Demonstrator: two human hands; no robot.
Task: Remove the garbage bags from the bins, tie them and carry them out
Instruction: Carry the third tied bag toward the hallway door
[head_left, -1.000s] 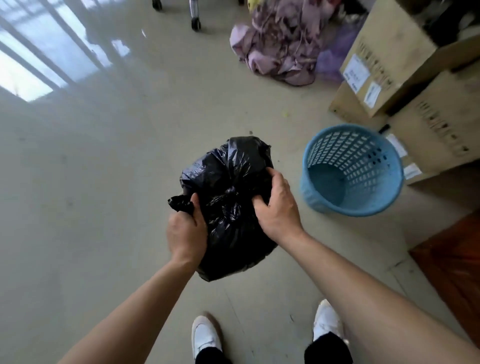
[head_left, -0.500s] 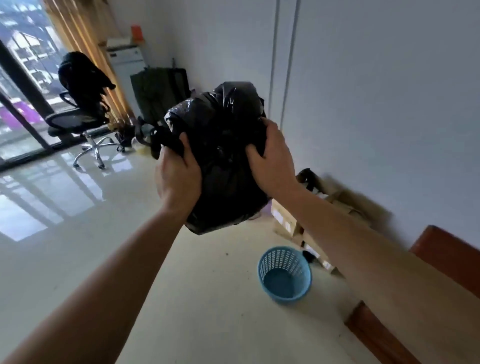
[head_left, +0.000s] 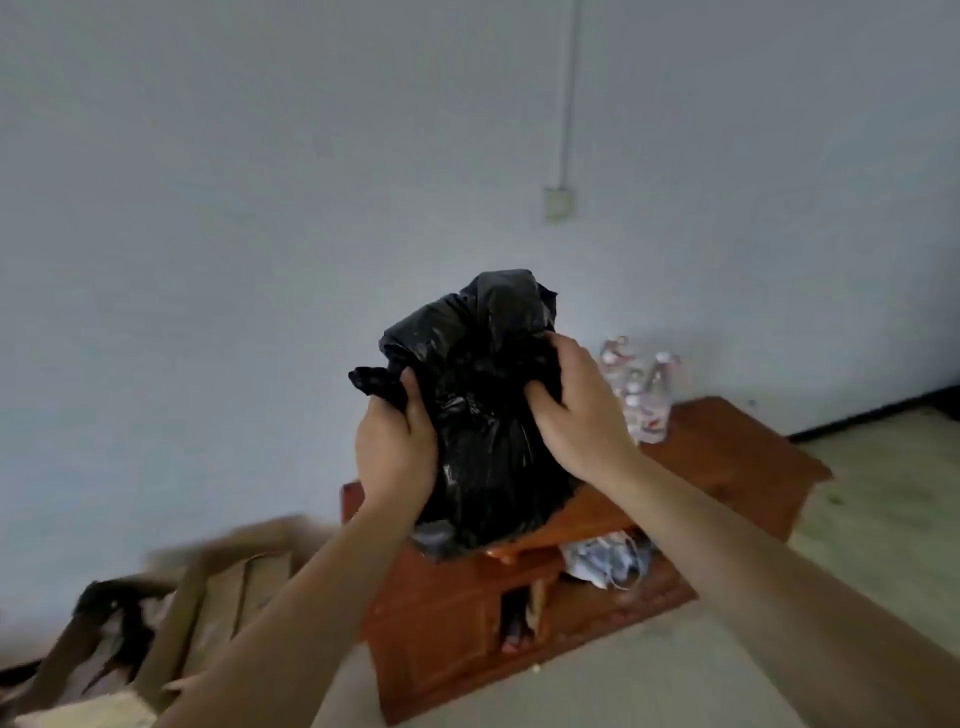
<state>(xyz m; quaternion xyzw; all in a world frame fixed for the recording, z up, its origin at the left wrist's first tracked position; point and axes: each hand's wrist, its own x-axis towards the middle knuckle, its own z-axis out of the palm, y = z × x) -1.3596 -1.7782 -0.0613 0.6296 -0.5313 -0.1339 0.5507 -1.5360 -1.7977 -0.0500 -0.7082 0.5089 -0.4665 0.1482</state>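
A full black garbage bag (head_left: 483, 410) hangs in the air in front of me, held up at chest height against a pale wall. My left hand (head_left: 397, 447) grips its left side, and a twisted tail of the bag's plastic sticks out above that fist. My right hand (head_left: 576, 410) clutches the right side of the bag, fingers dug into the plastic. No bin is in view.
A low reddish wooden cabinet (head_left: 727, 452) stands against the wall below the bag, with plastic bottles (head_left: 644, 389) on top and crumpled paper (head_left: 602, 564) on its lower shelf. Cardboard boxes (head_left: 218, 582) lie at the lower left. Pale floor stretches to the right.
The view has swung right, from the floor and blue basket to the wall and cabinet. Both hands keep hold of the bag, which was lifted.
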